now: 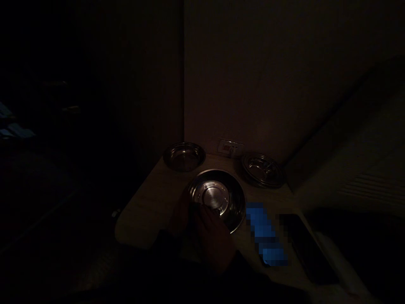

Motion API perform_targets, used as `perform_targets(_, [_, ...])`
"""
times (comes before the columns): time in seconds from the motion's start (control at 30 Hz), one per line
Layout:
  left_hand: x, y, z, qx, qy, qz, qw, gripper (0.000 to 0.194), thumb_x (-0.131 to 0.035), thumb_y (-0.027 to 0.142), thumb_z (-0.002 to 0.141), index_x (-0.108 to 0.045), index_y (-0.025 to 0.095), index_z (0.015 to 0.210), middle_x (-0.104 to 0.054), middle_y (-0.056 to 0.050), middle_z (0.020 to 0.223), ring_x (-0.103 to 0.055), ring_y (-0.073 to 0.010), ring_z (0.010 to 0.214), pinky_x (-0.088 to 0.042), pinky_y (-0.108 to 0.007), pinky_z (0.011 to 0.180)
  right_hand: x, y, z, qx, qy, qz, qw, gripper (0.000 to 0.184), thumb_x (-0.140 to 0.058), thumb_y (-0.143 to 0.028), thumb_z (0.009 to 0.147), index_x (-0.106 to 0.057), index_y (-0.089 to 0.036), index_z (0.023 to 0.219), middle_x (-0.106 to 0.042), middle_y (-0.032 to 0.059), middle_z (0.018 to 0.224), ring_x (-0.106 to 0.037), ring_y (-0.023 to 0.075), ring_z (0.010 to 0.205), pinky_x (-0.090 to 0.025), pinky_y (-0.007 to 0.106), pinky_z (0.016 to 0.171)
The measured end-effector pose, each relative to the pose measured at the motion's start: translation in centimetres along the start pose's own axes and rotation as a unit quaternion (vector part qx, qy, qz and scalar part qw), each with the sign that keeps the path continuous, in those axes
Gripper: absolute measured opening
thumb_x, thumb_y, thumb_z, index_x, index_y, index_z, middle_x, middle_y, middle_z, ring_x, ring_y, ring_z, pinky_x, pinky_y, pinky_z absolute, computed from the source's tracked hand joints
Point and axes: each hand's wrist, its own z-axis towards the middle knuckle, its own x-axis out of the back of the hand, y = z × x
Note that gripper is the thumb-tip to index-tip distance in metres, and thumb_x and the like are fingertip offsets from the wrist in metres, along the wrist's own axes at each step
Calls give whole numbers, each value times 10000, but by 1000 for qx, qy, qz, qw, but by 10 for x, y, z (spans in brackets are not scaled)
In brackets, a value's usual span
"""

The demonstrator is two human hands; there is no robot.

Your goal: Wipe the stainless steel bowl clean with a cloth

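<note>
The scene is very dark. A steel bowl [218,197] with a flat shiny bottom rests tilted on a small light table [148,211]. My left hand [179,215] is against the bowl's near left rim. My right hand [215,236] lies over its near rim and seems to hold it. The fingers of both hands are hard to make out in the gloom.
Behind the bowl sit a smaller steel plate [184,156] at the back left and a stack of steel plates [262,169] at the back right. A wall socket [230,148] is on the wall. A blue blurred object [264,232] and a dark phone-like slab [303,249] lie to the right.
</note>
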Motion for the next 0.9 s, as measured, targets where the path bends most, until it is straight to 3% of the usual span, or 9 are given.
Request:
perform_targets(0.23, [1,13,-1,-9,-24,18,1000,435,-314,286,900,-477,187,1291,-544,-53,1312,-479,-185,1227,-330,-357,1076,42,44,-24,40,-114,24,992,360,-552,-335,861,-599,-153,1169,-556,98,1285,-501,261,1169,-351,442,1008])
perform_targets(0.37, [-1,16,-2,-20,-9,44,999,426,-381,269,870,-499,161,1265,-562,-76,1287,-502,-201,1199,-341,-353,1066,42,33,-13,19,-152,36,987,393,-523,-353,871,-565,-165,1213,-519,83,1328,-455,271,1202,-339,468,990])
perform_targets(0.5, [-1,5,-3,61,46,19,997,386,-342,250,870,-588,158,1153,-632,-97,1170,-550,-236,1134,-367,-386,1041,28,5,14,-33,-148,61,987,503,-485,-391,878,-467,-137,1311,-425,99,1404,-370,293,1260,-306,507,1004])
perform_targets(0.57, [-1,-1,-3,72,66,36,995,350,-455,266,818,-605,184,1123,-633,-93,1160,-533,-268,1152,-341,-414,1054,24,-2,23,-40,-140,68,987,572,-500,-410,864,-414,-116,1348,-398,114,1421,-341,294,1277,-301,516,1008])
perform_targets(0.73, [-2,4,-1,78,50,26,995,391,-353,276,867,-581,145,1157,-612,-115,1201,-540,-248,1148,-384,-385,1020,38,11,10,-20,-165,67,984,497,-488,-382,878,-462,-154,1318,-443,98,1391,-387,280,1247,-311,499,1002])
perform_targets(0.83, [-1,16,-2,9,3,43,999,398,-402,294,848,-558,150,1185,-585,-95,1251,-517,-236,1176,-344,-390,1054,50,26,-7,-10,-184,55,981,468,-501,-399,869,-509,-175,1280,-473,77,1371,-415,277,1229,-311,483,1000])
perform_targets(0.9, [1,21,-3,8,3,31,999,408,-361,303,866,-550,165,1200,-583,-79,1257,-519,-220,1175,-338,-392,1058,53,30,-12,-12,-190,46,981,446,-513,-389,861,-531,-187,1258,-487,67,1360,-425,272,1222,-304,477,1004])
